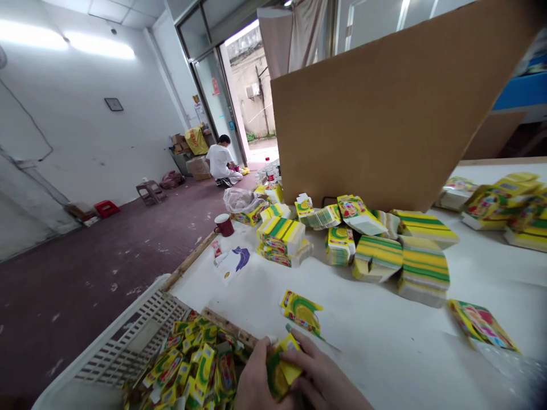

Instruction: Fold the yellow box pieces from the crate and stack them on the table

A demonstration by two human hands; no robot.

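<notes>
Near the table's front edge, my left hand (255, 377) and my right hand (318, 370) are both closed on one small yellow and green carton (280, 373), which lies between them. Part of the carton is hidden by the fingers. Just beyond my hands a flat, unfolded carton (301, 311) rests on the white tabletop (367, 330). To the left of my hands, below the table edge, a white plastic basket (128, 327) holds many small yellow and green cartons (205, 364).
Stacks of flat cartons (380, 250) stand across the table before a large cardboard sheet (363, 114). A maroon mug (224, 225), a white and purple box (233, 263) and a plastic bag (243, 200) sit at the left side. A person (221, 162) crouches by the doorway.
</notes>
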